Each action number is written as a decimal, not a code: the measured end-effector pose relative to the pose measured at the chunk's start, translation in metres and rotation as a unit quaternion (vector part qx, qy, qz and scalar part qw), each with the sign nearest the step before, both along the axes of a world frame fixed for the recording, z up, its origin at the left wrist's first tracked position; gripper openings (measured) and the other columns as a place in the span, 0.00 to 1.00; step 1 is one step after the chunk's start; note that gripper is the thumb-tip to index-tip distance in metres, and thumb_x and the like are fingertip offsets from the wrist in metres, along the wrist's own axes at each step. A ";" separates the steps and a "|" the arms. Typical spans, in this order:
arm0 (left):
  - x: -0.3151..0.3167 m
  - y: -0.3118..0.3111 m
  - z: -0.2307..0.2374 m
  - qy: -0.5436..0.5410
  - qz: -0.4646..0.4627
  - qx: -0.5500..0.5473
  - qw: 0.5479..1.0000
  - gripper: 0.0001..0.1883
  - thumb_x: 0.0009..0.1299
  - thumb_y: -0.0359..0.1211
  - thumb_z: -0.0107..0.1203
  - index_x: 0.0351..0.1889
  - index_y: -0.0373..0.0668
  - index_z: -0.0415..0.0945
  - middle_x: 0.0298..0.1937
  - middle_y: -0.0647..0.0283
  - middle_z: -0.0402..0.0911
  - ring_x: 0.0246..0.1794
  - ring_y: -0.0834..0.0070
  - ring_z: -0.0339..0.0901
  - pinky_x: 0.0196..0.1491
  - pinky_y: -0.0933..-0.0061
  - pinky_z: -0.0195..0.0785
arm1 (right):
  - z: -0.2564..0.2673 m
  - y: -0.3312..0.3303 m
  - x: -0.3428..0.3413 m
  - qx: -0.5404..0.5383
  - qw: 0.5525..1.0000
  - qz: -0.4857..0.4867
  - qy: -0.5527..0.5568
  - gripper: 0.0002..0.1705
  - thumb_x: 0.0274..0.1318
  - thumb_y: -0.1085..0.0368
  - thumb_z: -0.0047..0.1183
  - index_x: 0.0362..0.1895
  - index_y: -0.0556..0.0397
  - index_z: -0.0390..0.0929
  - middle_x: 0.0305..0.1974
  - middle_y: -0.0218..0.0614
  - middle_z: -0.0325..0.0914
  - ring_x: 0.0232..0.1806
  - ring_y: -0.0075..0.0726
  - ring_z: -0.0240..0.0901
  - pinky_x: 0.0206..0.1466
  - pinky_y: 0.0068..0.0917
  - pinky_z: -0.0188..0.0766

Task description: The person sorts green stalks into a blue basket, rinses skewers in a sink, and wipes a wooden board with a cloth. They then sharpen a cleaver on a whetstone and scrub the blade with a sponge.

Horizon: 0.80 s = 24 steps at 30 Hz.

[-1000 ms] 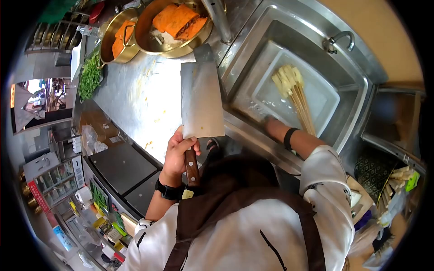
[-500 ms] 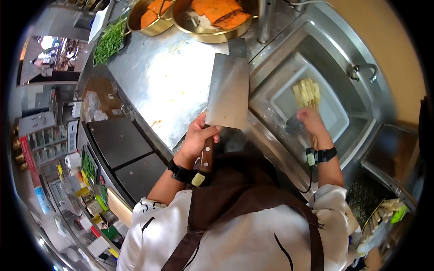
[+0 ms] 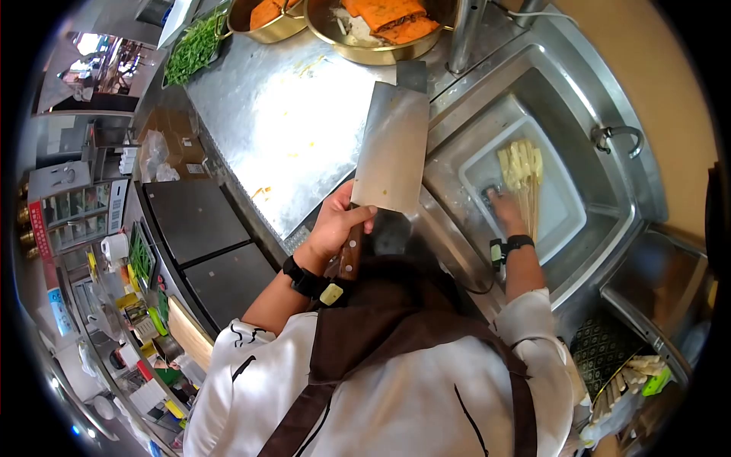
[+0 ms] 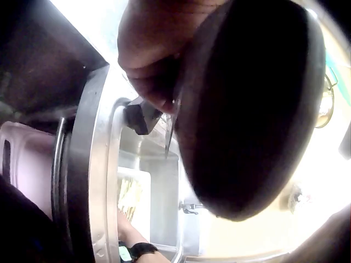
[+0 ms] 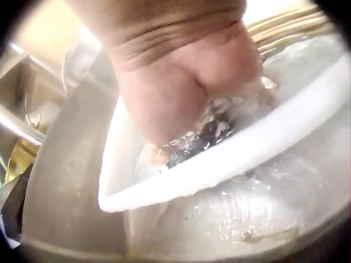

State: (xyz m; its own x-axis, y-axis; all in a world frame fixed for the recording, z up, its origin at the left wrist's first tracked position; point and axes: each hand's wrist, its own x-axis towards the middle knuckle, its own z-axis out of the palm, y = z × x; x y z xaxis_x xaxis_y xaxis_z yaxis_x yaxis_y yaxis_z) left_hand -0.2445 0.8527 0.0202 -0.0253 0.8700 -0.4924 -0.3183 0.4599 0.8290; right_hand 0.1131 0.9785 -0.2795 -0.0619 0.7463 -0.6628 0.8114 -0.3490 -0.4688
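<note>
My left hand (image 3: pixel 339 225) grips the wooden handle of a wide cleaver (image 3: pixel 392 148), its blade standing up over the counter edge beside the sink. In the left wrist view that hand (image 4: pixel 159 49) is partly covered by a large dark shape. My right hand (image 3: pixel 506 212) is down in a white tub (image 3: pixel 583 215) of water inside the sink, fingers curled round a dark scrubber (image 3: pixel 488 195). The right wrist view shows this hand (image 5: pixel 175 93) over the dark scrubber (image 5: pixel 211 134), fingertips partly under water. Skewered pale pieces (image 3: pixel 521 166) lie in the tub just right of the hand.
Brass pans (image 3: pixel 365 53) with orange food and a tray of greens (image 3: pixel 194 55) stand at the counter's back. A metal post (image 3: pixel 466 38) rises by the sink. The faucet (image 3: pixel 618 139) is on the sink's far right. Dark panels (image 3: pixel 194 221) are at lower left.
My right hand, with the dark scrubber, has moved from above the skewers into the tub's left side. The left hand still holds the cleaver. The head view has shifted.
</note>
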 end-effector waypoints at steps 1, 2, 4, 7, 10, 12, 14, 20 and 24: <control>0.000 0.001 -0.001 -0.001 0.000 0.002 1.000 0.17 0.63 0.21 0.51 0.52 0.37 0.70 0.32 0.68 0.74 0.23 0.82 0.68 0.29 0.82 0.64 | 0.016 -0.001 -0.013 0.002 1.000 0.000 -0.001 0.41 0.54 0.36 0.47 0.60 0.57 0.67 0.57 0.57 0.68 0.61 0.54 0.64 0.64 0.36 0.57; 0.000 0.001 -0.003 -0.002 -0.005 0.001 1.000 0.17 0.63 0.21 0.50 0.52 0.38 0.70 0.31 0.68 0.74 0.23 0.82 0.68 0.29 0.81 0.63 | 0.035 -0.002 -0.024 0.013 1.000 0.013 0.005 0.37 0.54 0.41 0.49 0.58 0.58 0.69 0.55 0.56 0.71 0.58 0.55 0.67 0.61 0.37 0.60; 0.001 0.000 -0.007 -0.006 -0.009 0.000 1.000 0.17 0.63 0.21 0.50 0.52 0.38 0.70 0.31 0.68 0.74 0.23 0.83 0.68 0.29 0.81 0.63 | 0.042 0.007 -0.031 -0.016 0.998 0.011 0.063 0.28 0.51 0.51 0.55 0.52 0.57 0.74 0.46 0.46 0.78 0.48 0.46 0.74 0.54 0.36 0.67; -0.002 0.001 -0.012 -0.021 -0.007 -0.006 1.000 0.22 0.64 0.20 0.50 0.58 0.36 0.66 0.31 0.67 0.74 0.22 0.83 0.69 0.30 0.81 0.67 | 0.115 0.017 -0.052 -0.064 0.966 -0.131 0.214 0.25 0.50 0.54 0.58 0.51 0.53 0.75 0.40 0.36 0.78 0.41 0.33 0.74 0.49 0.31 0.68; -0.005 -0.001 -0.015 -0.026 -0.027 -0.013 0.999 0.23 0.64 0.20 0.50 0.59 0.37 0.65 0.31 0.68 0.74 0.21 0.83 0.69 0.29 0.82 0.66 | 0.178 0.012 -0.091 0.164 0.910 -0.051 0.377 0.19 0.51 0.61 0.59 0.49 0.49 0.76 0.41 0.30 0.76 0.39 0.29 0.71 0.46 0.28 0.68; -0.007 0.002 -0.015 0.000 -0.052 -0.021 0.998 0.24 0.63 0.20 0.50 0.59 0.37 0.64 0.30 0.68 0.73 0.21 0.83 0.69 0.28 0.82 0.65 | 0.218 0.006 -0.130 0.366 0.876 0.065 0.306 0.21 0.49 0.63 0.59 0.50 0.49 0.76 0.45 0.36 0.73 0.44 0.38 0.71 0.48 0.33 0.69; -0.008 0.003 -0.014 0.000 -0.079 -0.014 0.997 0.23 0.63 0.20 0.49 0.58 0.37 0.65 0.30 0.68 0.73 0.21 0.83 0.69 0.28 0.82 0.65 | 0.246 -0.003 -0.164 0.474 0.823 0.173 0.262 0.23 0.49 0.63 0.58 0.53 0.48 0.74 0.47 0.41 0.70 0.49 0.48 0.67 0.52 0.38 0.67; -0.008 -0.007 0.002 0.010 -0.167 -0.035 0.985 0.21 0.61 0.19 0.49 0.54 0.37 0.66 0.30 0.67 0.72 0.21 0.81 0.70 0.28 0.82 0.65 | 0.210 0.034 -0.183 0.496 0.846 0.094 0.173 0.21 0.52 0.62 0.56 0.53 0.47 0.75 0.47 0.42 0.71 0.50 0.52 0.65 0.54 0.39 0.65; -0.008 -0.010 0.012 0.017 -0.209 -0.043 0.977 0.23 0.61 0.18 0.48 0.56 0.36 0.64 0.32 0.65 0.73 0.22 0.81 0.70 0.27 0.81 0.64 | 0.186 0.068 -0.165 0.373 0.904 0.042 0.206 0.17 0.56 0.61 0.53 0.50 0.51 0.77 0.45 0.47 0.70 0.49 0.52 0.66 0.51 0.38 0.67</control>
